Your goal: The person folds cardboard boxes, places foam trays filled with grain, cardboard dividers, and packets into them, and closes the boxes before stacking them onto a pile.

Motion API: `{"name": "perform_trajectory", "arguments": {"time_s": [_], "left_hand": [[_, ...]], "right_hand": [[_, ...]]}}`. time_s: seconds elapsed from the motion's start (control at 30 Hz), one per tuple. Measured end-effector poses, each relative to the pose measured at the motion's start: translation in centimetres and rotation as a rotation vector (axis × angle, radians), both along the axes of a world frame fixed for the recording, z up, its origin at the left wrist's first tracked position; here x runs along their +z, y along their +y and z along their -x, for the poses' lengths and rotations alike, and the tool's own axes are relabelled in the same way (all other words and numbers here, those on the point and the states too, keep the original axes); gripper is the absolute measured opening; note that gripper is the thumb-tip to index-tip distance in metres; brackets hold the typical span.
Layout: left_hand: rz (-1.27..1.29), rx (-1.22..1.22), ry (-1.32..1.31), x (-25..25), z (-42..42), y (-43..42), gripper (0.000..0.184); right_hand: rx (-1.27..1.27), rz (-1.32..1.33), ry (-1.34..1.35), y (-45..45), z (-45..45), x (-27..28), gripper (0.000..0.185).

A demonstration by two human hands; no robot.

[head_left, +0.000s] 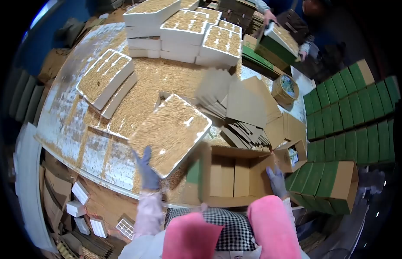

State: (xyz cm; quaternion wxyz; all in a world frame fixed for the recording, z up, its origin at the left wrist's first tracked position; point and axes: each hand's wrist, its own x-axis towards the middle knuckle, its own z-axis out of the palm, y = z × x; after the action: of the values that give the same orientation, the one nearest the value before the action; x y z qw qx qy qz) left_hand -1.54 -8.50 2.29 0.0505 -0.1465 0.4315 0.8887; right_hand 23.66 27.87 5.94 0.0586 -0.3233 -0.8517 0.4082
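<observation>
My left hand, in a bluish glove, touches the near left edge of a white foam tray filled with tan grain-like material. The tray is tilted, and its far side is out of my hand's reach. An open cardboard box stands in front of me, with brown dividers or flaps inside. At the box's right side is my right hand, gloved too, its fingers apart against the outer wall. Grey-brown cardboard sheets lie just beyond the box.
Filled foam trays are stacked at the back, two more at the left. Green boxes stand in rows at the right. A round tub holds small packets. Another person holds a box at the back right.
</observation>
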Motion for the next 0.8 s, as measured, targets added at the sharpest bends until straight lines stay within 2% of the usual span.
{"name": "perform_trajectory", "arguments": {"time_s": [0.03,0.07,0.1,0.13,0.17,0.3,0.33,0.43,0.47,0.5,0.57,0.6,0.63,0.67,0.7,0.77,0.8], "left_hand": [[0.033,-0.037,-0.045,2.3,-0.5,-1.4,0.068],[0.06,-0.141,0.015,3.8,-0.5,-2.7,0.068],[0.135,-0.148,0.079,8.1,-1.1,-2.1,0.063],[0.144,-0.233,0.077,9.1,-0.9,-3.0,0.055],[0.356,-0.245,0.131,8.5,-0.3,-4.5,0.048],[0.403,-0.397,0.238,12.6,0.7,-2.4,0.046],[0.395,-0.427,0.266,13.3,1.1,-1.5,0.046],[0.313,-0.474,0.293,15.2,0.6,1.8,0.046],[0.233,-0.419,0.22,16.0,-0.3,3.5,0.047],[0.28,-0.48,0.213,16.4,-0.9,4.5,0.049],[0.188,-0.666,0.069,17.6,-3.9,8.1,0.05],[0.205,-0.684,0.004,17.1,-5.6,9.7,0.05],[0.225,-0.704,-0.058,15.9,-7.3,11.1,0.05],[0.246,-0.696,-0.09,12.9,-8.6,12.1,0.048],[0.271,-0.695,-0.117,10.0,-9.6,12.9,0.047],[0.127,-0.846,-0.306,7.9,-11.9,14.5,0.045],[0.197,-0.832,-0.275,4.1,-10.9,13.2,0.044]], "right_hand": [[0.077,-0.081,-0.018,0.0,0.3,0.1,0.034],[0.152,-0.162,-0.035,0.2,0.3,0.2,0.035],[0.219,-0.227,0.021,0.6,0.2,-0.7,0.036],[0.281,-0.294,0.08,1.5,0.1,-2.6,0.038],[0.426,-0.586,0.051,2.6,-0.2,-4.8,0.042],[0.395,-0.409,-0.186,3.7,0.3,-4.0,0.043],[0.151,-0.026,-0.079,3.7,0.9,-4.1,0.046],[0.119,-0.15,-0.096,0.8,1.2,-1.8,0.053],[0.094,-0.152,-0.066,0.1,1.5,-1.9,0.053],[0.087,-0.112,-0.078,-0.3,1.9,-1.6,0.052],[0.09,-0.037,-0.101,-0.1,2.9,-0.1,0.049],[0.074,0.002,-0.057,0.1,3.0,0.1,0.043],[0.247,-0.138,-0.024,1.3,2.6,-4.7,0.038],[0.272,-0.129,0.032,2.2,1.8,-6.7,0.037],[0.223,-0.045,0.068,2.6,0.7,-6.7,0.037],[0.095,0.109,0.074,3.7,-1.0,-5.7,0.036],[0.041,0.155,0.074,3.7,-1.7,-5.4,0.036]]}}
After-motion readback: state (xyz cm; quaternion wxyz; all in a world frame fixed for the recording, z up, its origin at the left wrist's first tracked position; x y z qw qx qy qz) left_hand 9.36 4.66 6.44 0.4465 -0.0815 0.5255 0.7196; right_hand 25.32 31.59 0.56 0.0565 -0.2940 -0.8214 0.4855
